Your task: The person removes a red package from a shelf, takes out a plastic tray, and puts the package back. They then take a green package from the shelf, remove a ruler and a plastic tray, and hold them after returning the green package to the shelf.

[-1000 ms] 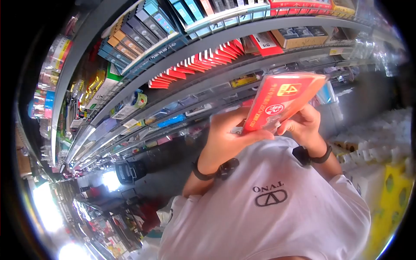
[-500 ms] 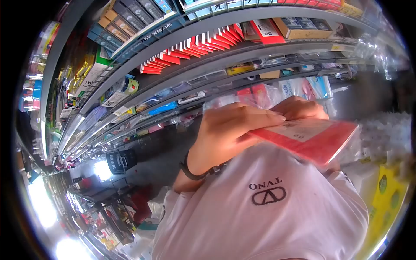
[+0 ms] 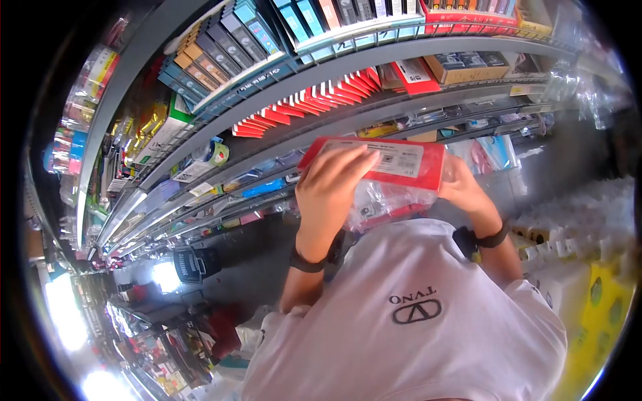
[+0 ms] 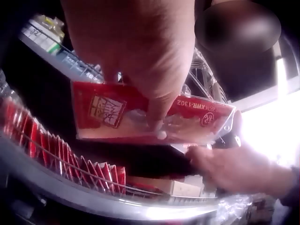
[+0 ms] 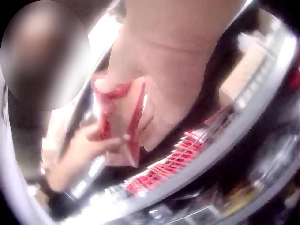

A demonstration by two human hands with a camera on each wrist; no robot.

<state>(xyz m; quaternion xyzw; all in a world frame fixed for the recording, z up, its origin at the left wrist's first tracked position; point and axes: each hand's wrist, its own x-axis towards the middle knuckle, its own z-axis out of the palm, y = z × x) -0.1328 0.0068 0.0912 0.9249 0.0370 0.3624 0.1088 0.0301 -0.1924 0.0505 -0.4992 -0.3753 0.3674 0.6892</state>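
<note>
A flat red packet (image 3: 428, 167) in a clear plastic pouch is held by both hands in front of the chest. Its white printed label with a barcode faces the head camera. My left hand (image 3: 328, 194) grips the left part, fingers lying over the label side. In the left wrist view, the thumb presses the other face, near a round snap and gold lettering. My right hand (image 3: 465, 187) holds the right end between thumb and fingers, which the right wrist view shows blurred. Clear plastic (image 3: 381, 200) shows below the packet.
Shelves with a wire edge curve across the front. A row of similar red packets (image 3: 314, 100) stands on one, beside a cardboard box (image 3: 468, 67). Higher up are rows of small boxes (image 3: 227, 47). A dark basket (image 3: 194, 265) lies on the floor at left.
The packet has turned from its gold-lettered front, through a tilted pose at the right, to its label side. The left hand's fingers have moved over the label; the right hand is at the right end.
</note>
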